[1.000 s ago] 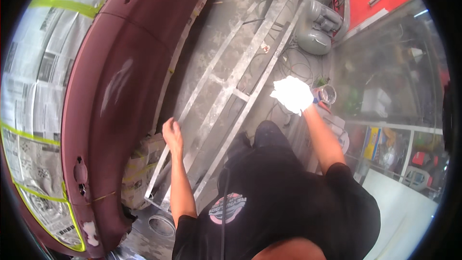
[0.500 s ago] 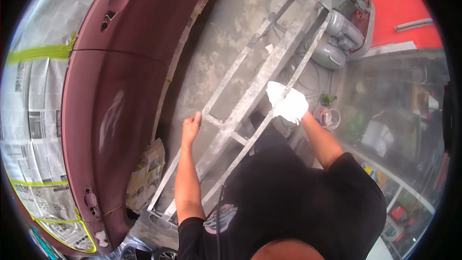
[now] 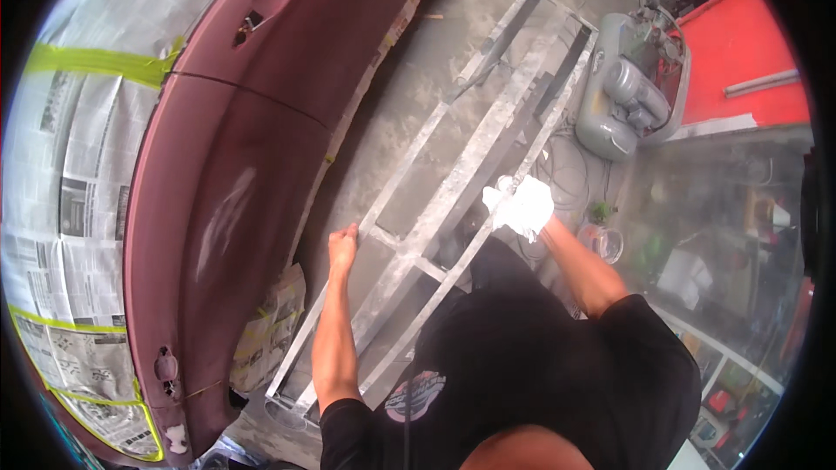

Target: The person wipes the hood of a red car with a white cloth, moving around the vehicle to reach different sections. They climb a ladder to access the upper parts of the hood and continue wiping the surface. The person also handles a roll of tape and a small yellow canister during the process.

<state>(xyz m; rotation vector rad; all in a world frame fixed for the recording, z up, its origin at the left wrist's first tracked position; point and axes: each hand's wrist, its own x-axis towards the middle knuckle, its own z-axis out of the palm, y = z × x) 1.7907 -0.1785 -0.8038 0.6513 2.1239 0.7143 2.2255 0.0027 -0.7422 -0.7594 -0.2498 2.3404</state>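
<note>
A long metal frame (image 3: pixel 409 246), with pale, worn rails and crosspieces, lies slantwise in front of me. My left hand (image 3: pixel 343 250) is closed round its left rail, near a crosspiece. On the opposite rail, my right hand (image 3: pixel 546 224) is mostly hidden by a crumpled white cloth (image 3: pixel 522 207). That cloth is bunched in the hand and pressed over the rail; the fingers beneath cannot be seen. My body stands against the near right side of the frame, covering part of it.
At left stands a car body with matt maroon panels (image 3: pixel 252 148), masked with newspaper (image 3: pixel 87 209) and yellow-green tape (image 3: pixel 96 63). A grey air compressor (image 3: pixel 610 135) and hoses stand beyond the frame's right side. Nearer are a clear tub (image 3: pixel 603 244) and a glass panel (image 3: pixel 714 200).
The view has shifted, bringing the car further right in the picture. The frame's far end has moved away from the compressor, toward the car. Both hands keep their places on the rails.
</note>
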